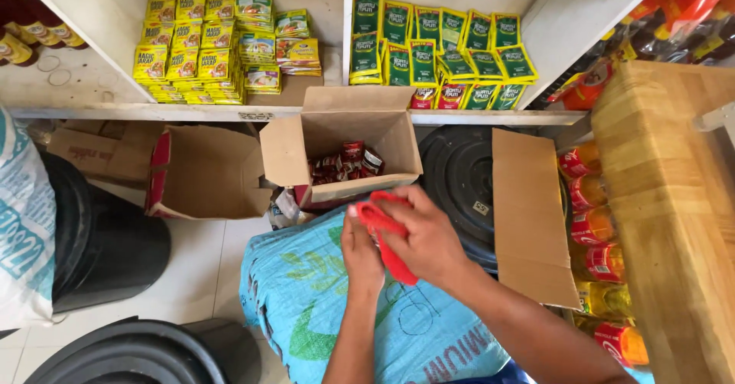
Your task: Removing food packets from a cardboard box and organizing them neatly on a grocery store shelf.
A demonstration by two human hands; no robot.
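Both hands meet over a blue woven sack (pixel 329 292) in the near middle of the scene, and between them is a strip of red packets (pixel 387 235). The left hand (pixel 361 252) has its fingers curled shut around the near part of the strip, while the right hand (pixel 425 235) lies over the top of it, fingers folded down and pinching the far end. The strip bends between them, one end showing above the right knuckles and the other hanging below the right palm, against the sack.

Just beyond the hands stands an open cardboard box (pixel 341 143), flaps up, with more small red packets (pixel 344 162) lying in its bottom. Left of it a second cardboard box (pixel 207 171) lies tipped on its side with its mouth facing us. To the right a flat sheet of cardboard (pixel 532 215) leans over a black bin lid (pixel 455 173), and further right a row of bottles (pixel 597 238) with red labels runs along beside a wooden counter (pixel 674 215).

On the far side a white shelf (pixel 191 112) carries stacks of yellow sachets (pixel 187 55) in its left bay and green sachets (pixel 436 47) in its right bay. At the near left sit two black bins (pixel 103 250) and a white sack (pixel 23 223).
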